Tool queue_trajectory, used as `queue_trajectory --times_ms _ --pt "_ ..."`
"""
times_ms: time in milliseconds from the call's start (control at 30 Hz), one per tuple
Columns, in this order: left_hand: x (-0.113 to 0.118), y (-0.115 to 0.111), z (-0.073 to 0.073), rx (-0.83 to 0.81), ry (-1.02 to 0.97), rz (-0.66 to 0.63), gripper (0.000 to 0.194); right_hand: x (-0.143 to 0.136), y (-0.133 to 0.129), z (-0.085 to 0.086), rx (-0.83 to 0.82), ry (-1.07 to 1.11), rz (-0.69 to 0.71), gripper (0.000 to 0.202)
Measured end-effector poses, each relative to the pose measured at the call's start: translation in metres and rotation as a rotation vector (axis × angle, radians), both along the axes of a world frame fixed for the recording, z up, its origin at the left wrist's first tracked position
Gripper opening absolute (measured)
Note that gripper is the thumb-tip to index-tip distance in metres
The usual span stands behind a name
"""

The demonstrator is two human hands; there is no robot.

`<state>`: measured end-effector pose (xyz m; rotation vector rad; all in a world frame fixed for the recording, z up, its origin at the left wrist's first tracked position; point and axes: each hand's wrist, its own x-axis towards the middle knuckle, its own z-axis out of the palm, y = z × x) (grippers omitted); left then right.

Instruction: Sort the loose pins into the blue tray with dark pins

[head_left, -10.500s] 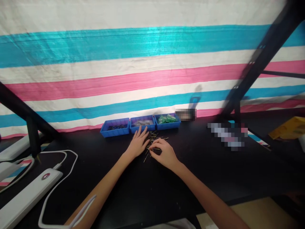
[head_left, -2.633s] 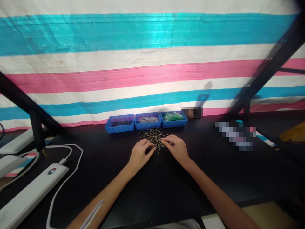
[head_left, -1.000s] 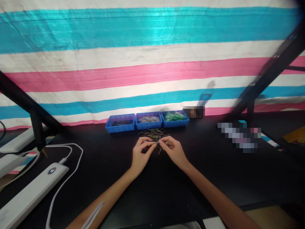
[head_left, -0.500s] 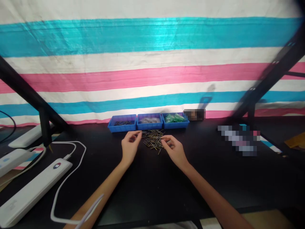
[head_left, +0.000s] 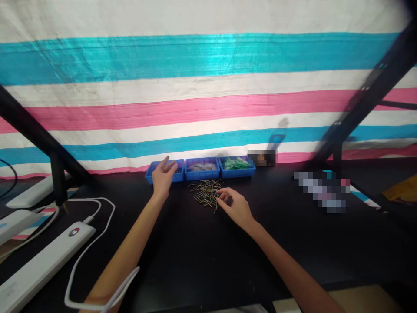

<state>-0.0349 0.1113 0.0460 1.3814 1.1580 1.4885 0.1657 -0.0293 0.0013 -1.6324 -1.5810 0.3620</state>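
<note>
My left hand (head_left: 163, 177) is over the left blue tray (head_left: 150, 178), its fingers spread and nothing visible in them. Dark thin pieces lie in that tray, mostly hidden by the hand. In front of the trays lies a loose pile of thin brass-and-silver metal pins (head_left: 206, 192), possibly long screws. At the pile's right edge, my right hand (head_left: 237, 208) has thumb and forefinger pinched close together; whatever is between them is too small to make out. The middle blue tray (head_left: 202, 177) holds clear plastic pieces (head_left: 202, 167), the right blue tray (head_left: 237, 174) green packets (head_left: 237, 163).
A white power strip (head_left: 45, 261) and a looping white cable (head_left: 84, 256) lie on the black table (head_left: 195, 261) at left. Slanted black frame bars (head_left: 35, 126) rise on both sides. Behind hangs a striped sheet (head_left: 195, 104). Blurred items (head_left: 321, 191) lie at right.
My left hand has left the pile's left edge, moved up and left over the left tray, and its fingers have spread. My right hand stays beside the pile. The view has shifted slightly.
</note>
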Motion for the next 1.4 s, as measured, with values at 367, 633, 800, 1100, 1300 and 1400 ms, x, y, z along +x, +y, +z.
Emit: queue_trajectory --times_ms 367,633,800,1100,1300,1400 --pt "0.024 -0.11 -0.03 0.311 0.952 -0.539 0.014 0.022 -0.002 -0.01 -0.22 -0.423 0.014 0.093" --pt "0.026 -0.111 -0.045 0.44 1.081 -0.498 0.023 0.018 0.001 -0.009 -0.144 -0.416 0.092 0.053" --pt "0.024 -0.107 -0.049 0.418 1.011 -0.45 0.023 0.008 0.003 -0.008 -0.08 -0.357 0.084 0.032" --pt "0.027 -0.107 -0.046 0.329 0.9 -0.345 0.016 0.007 0.003 -0.009 -0.018 -0.284 0.048 0.017" --pt "0.029 -0.108 -0.049 0.298 0.834 -0.325 0.018 0.006 0.003 -0.004 0.047 -0.191 -0.024 0.014" --pt "0.03 -0.108 -0.052 0.288 0.785 -0.335 0.019 0.005 0.003 -0.003 0.057 -0.08 -0.015 0.016"
